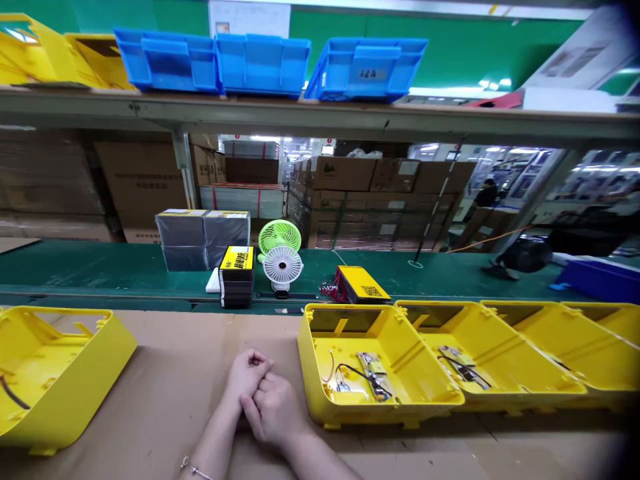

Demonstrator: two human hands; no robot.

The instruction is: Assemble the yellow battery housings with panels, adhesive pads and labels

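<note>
My left hand (247, 375) and my right hand (276, 408) rest together above the brown cardboard (190, 373) that covers the work surface. The left one has its fingers curled inward, with no object showing in them. Against it lies my right hand, closed in a loose fist, its thumb toward the left wrist; nothing shows in it either. Just right of both hands stands an open yellow plastic housing (313, 373), with a small circuit board (373, 373) and black wires inside. A similar yellow housing (95, 393) sits farther off at the left.
More yellow housings (520, 393) line up at right. Behind are a white fan (283, 265), a green fan (280, 235), stacked black-and-yellow packs (237, 277) and another yellow-topped pack (367, 285) with red wires. Overhead, a shelf (320, 115) carries blue bins (263, 63).
</note>
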